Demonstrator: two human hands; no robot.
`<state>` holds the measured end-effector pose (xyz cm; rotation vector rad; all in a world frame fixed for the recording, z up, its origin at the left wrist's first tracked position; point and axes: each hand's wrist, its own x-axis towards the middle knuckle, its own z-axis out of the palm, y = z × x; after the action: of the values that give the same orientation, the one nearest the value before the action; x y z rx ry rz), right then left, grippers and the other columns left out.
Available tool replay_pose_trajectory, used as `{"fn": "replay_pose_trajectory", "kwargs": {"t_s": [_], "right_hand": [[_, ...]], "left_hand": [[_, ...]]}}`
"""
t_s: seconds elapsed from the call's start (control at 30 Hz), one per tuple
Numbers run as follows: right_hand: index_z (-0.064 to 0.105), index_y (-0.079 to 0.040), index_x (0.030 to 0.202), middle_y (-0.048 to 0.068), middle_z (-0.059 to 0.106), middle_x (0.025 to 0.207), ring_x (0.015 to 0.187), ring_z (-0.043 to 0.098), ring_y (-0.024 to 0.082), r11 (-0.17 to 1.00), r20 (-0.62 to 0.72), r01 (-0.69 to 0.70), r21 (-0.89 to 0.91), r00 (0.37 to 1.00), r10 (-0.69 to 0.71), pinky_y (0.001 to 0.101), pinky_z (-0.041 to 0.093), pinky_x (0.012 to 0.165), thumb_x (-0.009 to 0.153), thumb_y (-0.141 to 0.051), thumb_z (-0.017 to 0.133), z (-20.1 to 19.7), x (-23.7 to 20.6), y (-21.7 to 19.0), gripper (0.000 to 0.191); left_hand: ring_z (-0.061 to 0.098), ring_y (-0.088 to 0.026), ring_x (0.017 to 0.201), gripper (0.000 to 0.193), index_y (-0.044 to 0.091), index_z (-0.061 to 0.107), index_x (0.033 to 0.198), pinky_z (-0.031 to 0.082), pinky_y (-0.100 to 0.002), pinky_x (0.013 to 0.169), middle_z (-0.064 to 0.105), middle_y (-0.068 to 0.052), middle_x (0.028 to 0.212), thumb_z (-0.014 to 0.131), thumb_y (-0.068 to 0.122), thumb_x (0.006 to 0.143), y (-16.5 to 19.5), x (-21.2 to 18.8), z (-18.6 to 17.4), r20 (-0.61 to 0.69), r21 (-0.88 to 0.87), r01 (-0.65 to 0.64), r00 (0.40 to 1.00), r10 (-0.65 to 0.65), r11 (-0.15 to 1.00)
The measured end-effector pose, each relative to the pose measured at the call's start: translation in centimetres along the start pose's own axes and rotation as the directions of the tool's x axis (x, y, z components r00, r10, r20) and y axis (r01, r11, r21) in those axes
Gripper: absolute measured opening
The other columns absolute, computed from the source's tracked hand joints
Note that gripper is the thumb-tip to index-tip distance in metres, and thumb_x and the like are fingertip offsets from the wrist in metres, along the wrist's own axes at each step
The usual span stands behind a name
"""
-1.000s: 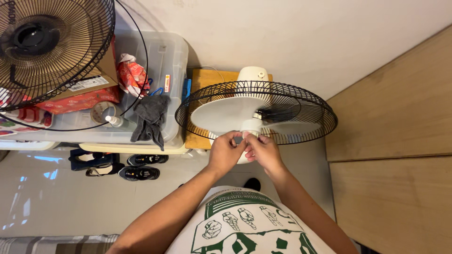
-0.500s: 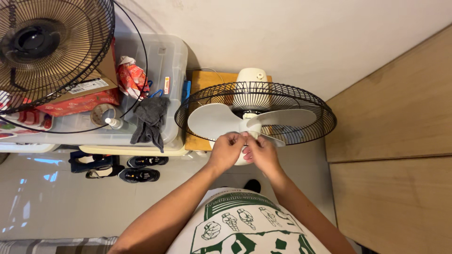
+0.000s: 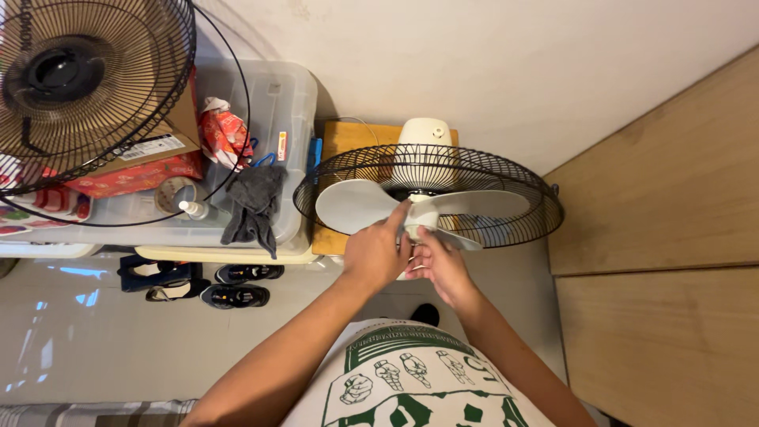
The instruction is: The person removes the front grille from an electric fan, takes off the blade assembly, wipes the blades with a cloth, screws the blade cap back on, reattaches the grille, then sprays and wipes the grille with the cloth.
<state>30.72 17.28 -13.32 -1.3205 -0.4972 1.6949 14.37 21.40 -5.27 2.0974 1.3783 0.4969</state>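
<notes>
A white fan stands in front of me with its front grille off. Its black rear wire guard [image 3: 522, 225] rings the white blades [image 3: 352, 204], and the white motor housing [image 3: 424, 133] shows behind. My left hand [image 3: 375, 253] grips the hub at the middle of the blades, fingers curled round it. My right hand [image 3: 439, 265] pinches the same hub from the right and below. Both hands touch each other at the hub. The hub itself is mostly hidden under my fingers.
A detached black fan grille [image 3: 75, 83] leans at the top left over a clear plastic storage box [image 3: 281, 103] holding a grey cloth [image 3: 253, 205], a red box and a small bottle. Shoes [image 3: 233, 294] lie on the floor. A wooden panel [image 3: 672, 237] runs along the right.
The fan blades have turned under my fingers, the left blade now pointing further left. My hands stay at the hub, shifted only slightly.
</notes>
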Motion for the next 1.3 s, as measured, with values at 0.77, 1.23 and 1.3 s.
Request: {"fn": "replay_pose_trajectory", "kwargs": {"t_s": [0.77, 1.23, 1.3], "right_hand": [[0.07, 0.002, 0.092, 0.007, 0.067, 0.07, 0.055, 0.062, 0.014, 0.917, -0.267, 0.077, -0.392, 0.944, -0.194, 0.0273, 0.053, 0.052, 0.091, -0.042, 0.074, 0.6, 0.4, 0.3, 0.044], [0.066, -0.002, 0.098, 0.007, 0.067, 0.073, 0.058, 0.065, 0.015, 0.968, -0.161, 0.092, -0.232, 0.978, -0.131, 0.0294, 0.057, 0.056, 0.098, -0.042, 0.061, -0.1, 0.5, 0.4, 0.041], [0.066, -0.001, 0.098, 0.008, 0.068, 0.073, 0.059, 0.066, 0.016, 0.97, -0.167, 0.062, -0.236, 0.981, -0.103, 0.0302, 0.058, 0.057, 0.098, -0.043, 0.061, 0.1, 0.4, 0.2, 0.042]], "left_hand": [[0.072, -0.036, 0.097, 0.08, -0.007, 0.046, 0.141, 0.055, -0.041, 0.087, 0.071, -0.026, 0.099, 0.074, 0.04, 0.083, -6.1, -0.6, 3.7, 0.236, -0.123, 0.344, 0.921, -0.31, 0.931], [0.071, -0.035, 0.078, 0.083, 0.02, 0.029, 0.16, 0.056, -0.049, 0.068, 0.073, -0.014, 0.092, 0.065, 0.021, 0.085, 1.9, 0.6, -3.0, 0.151, 0.203, -0.202, 0.973, 0.173, 0.958], [0.072, -0.035, 0.08, 0.087, 0.017, 0.031, 0.16, 0.057, -0.049, 0.068, 0.073, -0.015, 0.094, 0.064, 0.017, 0.08, 1.0, 0.3, -2.8, 0.132, 0.251, -0.163, 0.982, 0.133, 0.954]]}}
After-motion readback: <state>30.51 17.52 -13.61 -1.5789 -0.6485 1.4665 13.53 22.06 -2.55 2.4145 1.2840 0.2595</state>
